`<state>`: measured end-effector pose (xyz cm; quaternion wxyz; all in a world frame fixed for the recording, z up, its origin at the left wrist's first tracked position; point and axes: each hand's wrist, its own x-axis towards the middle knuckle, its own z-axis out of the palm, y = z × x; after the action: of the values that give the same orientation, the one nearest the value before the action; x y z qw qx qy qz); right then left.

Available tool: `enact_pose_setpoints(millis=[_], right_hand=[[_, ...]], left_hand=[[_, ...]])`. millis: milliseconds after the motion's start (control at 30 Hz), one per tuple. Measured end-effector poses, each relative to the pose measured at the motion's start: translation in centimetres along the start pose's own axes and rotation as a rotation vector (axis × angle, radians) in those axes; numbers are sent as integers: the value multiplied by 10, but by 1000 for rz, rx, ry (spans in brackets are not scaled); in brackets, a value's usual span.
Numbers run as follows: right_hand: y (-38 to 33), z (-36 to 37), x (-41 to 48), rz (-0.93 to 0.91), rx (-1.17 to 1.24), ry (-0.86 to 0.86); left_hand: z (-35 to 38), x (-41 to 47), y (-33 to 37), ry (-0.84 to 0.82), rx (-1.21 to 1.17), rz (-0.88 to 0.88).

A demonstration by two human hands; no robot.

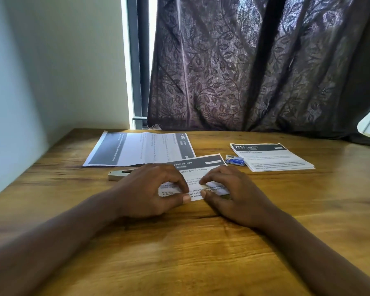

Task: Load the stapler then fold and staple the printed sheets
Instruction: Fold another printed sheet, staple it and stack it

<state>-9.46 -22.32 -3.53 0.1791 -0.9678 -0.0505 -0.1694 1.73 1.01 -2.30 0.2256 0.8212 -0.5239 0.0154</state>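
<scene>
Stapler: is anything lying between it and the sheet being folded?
Nothing visible does. The stapler lies just left of the sheet, though the left hand, which pinches that sheet, hides the stapler's end nearest it.

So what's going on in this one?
A person is folding a printed sheet headed "Desk / Study" at the middle of the wooden desk. The left hand and right hand both pinch its near edge. The stapler lies untouched behind the left hand. A small blue box, likely staples, sits beside a stack of folded sheets on the right, and an unfolded sheet lies at the back.
</scene>
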Motion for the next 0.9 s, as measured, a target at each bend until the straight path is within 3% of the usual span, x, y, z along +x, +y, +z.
enact_pose_setpoints(millis=[433,900], right_hand=[[17,-10,-2,269,71,30],[49,-35,-19,429,128,87]], left_hand=[[15,6,1,21,40,-60],[14,5,4,14,20,-72]])
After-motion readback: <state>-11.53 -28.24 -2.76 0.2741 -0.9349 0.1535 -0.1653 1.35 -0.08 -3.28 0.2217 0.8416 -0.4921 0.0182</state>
